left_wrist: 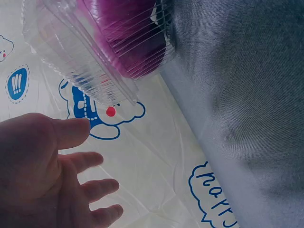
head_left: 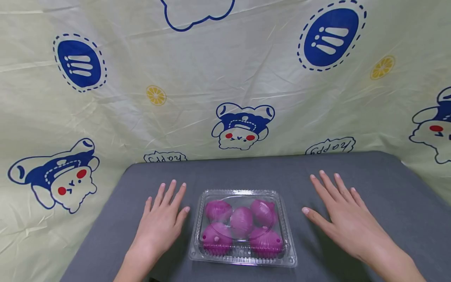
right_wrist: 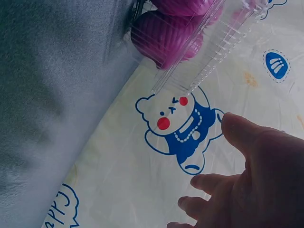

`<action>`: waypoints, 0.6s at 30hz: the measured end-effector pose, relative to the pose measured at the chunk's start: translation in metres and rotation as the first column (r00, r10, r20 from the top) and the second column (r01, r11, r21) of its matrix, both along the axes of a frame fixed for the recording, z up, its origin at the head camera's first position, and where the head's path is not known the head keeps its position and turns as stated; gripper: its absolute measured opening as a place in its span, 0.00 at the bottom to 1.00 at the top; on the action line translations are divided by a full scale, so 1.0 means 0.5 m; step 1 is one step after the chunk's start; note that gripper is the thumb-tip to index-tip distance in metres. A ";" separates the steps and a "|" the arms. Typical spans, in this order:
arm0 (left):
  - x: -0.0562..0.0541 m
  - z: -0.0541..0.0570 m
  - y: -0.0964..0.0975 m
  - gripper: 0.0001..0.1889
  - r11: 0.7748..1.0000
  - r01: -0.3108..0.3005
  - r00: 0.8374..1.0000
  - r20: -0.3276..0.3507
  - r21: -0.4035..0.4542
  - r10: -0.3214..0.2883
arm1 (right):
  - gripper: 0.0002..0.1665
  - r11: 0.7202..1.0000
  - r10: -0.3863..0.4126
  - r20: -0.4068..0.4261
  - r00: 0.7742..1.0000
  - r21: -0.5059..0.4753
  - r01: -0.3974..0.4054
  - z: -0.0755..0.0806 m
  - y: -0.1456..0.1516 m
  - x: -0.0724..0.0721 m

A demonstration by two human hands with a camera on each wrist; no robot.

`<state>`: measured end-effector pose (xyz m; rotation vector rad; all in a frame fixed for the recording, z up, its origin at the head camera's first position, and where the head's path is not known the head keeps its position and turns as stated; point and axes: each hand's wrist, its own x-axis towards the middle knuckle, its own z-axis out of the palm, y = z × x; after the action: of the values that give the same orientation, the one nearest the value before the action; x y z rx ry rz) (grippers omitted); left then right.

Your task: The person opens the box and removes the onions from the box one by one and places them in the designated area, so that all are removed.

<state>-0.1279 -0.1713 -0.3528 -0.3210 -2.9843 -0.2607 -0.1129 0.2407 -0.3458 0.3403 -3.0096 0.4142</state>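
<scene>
Where the pale backdrop [head_left: 116, 125] is seen at far left, a cartoon animal in a blue cap [head_left: 61, 174] is printed on it, with a blue oval badge [head_left: 79, 64] set above. Over the grey-covered table [head_left: 246, 172], to the right of that figure, the left hand [head_left: 158, 225] is turned palm down, its fingers straightened and spread, its thumb angled toward the clear plastic box [head_left: 243, 260]; a gap is left between thumb and box. Whether the tabletop is touched by the palm cannot be told. Between the two hands, on the near part of the table, the box is set flat with its lid down, and five purple, onion-like pieces [head_left: 241, 222] are contained in it: two are placed at the back, one in the centre and two at the front. Further right, the right hand [head_left: 341, 219] is likewise turned palm down with fingers straightened and fanned, its thumb pointed toward the box but apart from it. At far right, another capped figure [head_left: 437, 125] is cut off by the edge of the head view.
</scene>
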 end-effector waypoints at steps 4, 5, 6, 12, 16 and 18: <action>0.005 0.005 -0.001 0.33 1.000 -0.002 1.000 0.018 0.002 0.002 | 0.54 1.000 0.002 -0.015 1.000 0.016 -0.002 0.003 -0.004 0.006; 0.007 0.007 -0.001 0.34 1.000 -0.001 1.000 0.022 0.006 0.001 | 0.54 1.000 0.004 -0.018 1.000 0.016 -0.003 0.005 -0.006 0.008; 0.008 0.009 -0.002 0.34 1.000 0.000 1.000 0.025 0.009 0.000 | 0.53 1.000 0.006 -0.019 1.000 0.015 -0.006 0.007 -0.008 0.010; 0.018 0.022 -0.012 0.33 0.999 0.003 1.000 0.014 0.040 -0.004 | 0.52 0.999 0.038 -0.012 0.999 -0.007 -0.038 0.020 -0.034 0.024; 0.026 0.020 -0.014 0.33 0.998 0.026 1.000 0.007 0.057 -0.026 | 0.52 0.998 0.063 0.021 0.998 -0.011 -0.063 0.026 -0.059 0.034; 0.031 0.018 -0.015 0.32 0.997 0.041 0.999 0.005 0.063 -0.042 | 0.51 0.997 0.080 0.024 0.997 -0.013 -0.080 0.027 -0.070 0.041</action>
<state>-0.1124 -0.1786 -0.3437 -0.3760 -2.9709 -0.3600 -0.0926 0.2059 -0.3321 0.4591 -3.0236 0.4457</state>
